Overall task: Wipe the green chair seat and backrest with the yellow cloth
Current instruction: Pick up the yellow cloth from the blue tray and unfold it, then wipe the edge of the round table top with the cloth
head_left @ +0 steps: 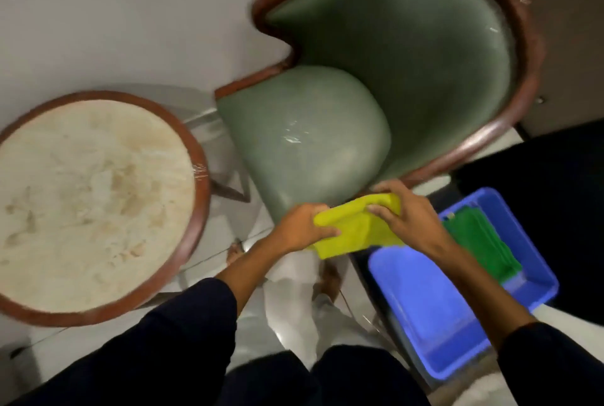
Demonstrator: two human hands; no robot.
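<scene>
The green chair has a rounded seat (304,131) and a curved backrest (425,56) framed in brown wood. Both hands hold the folded yellow cloth (354,230) just below the seat's front edge. My left hand (302,226) grips the cloth's left end. My right hand (403,214) pinches its right end, fingers over the top fold. The cloth hangs in the air and does not touch the seat.
A round table (196,150) with a pale stone top and brown rim stands left of the chair. A blue plastic bin (425,301) with a green cloth (480,242) inside sits at the lower right. A dark surface lies to the right of the bin.
</scene>
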